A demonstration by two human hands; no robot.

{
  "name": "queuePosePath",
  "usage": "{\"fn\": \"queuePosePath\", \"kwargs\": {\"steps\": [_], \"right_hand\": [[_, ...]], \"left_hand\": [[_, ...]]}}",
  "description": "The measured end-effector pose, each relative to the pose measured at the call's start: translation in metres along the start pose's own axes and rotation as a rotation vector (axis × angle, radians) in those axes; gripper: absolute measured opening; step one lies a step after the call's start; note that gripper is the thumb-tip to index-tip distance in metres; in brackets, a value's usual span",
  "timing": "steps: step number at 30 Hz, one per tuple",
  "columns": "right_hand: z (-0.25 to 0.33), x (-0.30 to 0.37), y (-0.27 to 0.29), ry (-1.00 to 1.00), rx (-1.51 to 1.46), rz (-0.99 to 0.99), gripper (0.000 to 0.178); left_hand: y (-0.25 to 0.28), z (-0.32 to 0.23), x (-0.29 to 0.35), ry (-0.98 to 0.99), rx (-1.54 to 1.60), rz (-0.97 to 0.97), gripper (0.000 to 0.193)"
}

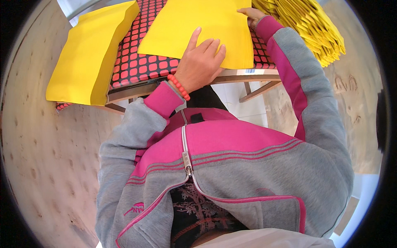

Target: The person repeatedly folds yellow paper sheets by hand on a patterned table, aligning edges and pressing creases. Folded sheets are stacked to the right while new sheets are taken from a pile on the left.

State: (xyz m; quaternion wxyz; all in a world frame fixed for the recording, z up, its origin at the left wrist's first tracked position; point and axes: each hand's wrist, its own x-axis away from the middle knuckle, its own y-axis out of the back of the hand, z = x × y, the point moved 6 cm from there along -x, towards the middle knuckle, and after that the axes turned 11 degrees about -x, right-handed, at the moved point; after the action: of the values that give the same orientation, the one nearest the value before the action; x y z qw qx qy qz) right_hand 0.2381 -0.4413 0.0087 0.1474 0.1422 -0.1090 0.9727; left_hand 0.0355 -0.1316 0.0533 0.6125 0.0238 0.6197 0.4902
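A flat yellow sheet (pixel 194 27), apparently paper or thin fabric, lies in front of me on a table with a red-and-black patterned cover (pixel 142 66). My left hand (pixel 202 60), with a red bead bracelet at the wrist, is over the sheet's near part. Its index finger points away from me and the other fingers are loosely bent, with nothing held. At the sheet's right edge is my right hand (pixel 253 16), its fingertips closed on that edge; part of its grip is hidden. Whether the sheet is one layer or several, I cannot tell.
On the left, a thick stack of yellow sheets (pixel 84 58) reaches over the table's corner. A fanned pile of folded yellow pieces (pixel 308 31) stands at the right, beside my right forearm. Wooden boards (pixel 45 165) flank me, and the table's wooden edge (pixel 248 74) runs before me.
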Motion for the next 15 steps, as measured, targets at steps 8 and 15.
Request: {"fn": "queuePosePath", "kwargs": {"steps": [8, 15], "right_hand": [[0.000, 0.029, 0.013, 0.061, -0.169, -0.021, 0.034], [-0.027, 0.104, -0.020, 0.002, -0.281, 0.112, 0.035]], "left_hand": [[-0.008, 0.025, 0.000, -0.045, -0.072, 0.069, 0.010], [0.028, 0.110, 0.026, 0.162, -0.437, 0.315, 0.025]]}}
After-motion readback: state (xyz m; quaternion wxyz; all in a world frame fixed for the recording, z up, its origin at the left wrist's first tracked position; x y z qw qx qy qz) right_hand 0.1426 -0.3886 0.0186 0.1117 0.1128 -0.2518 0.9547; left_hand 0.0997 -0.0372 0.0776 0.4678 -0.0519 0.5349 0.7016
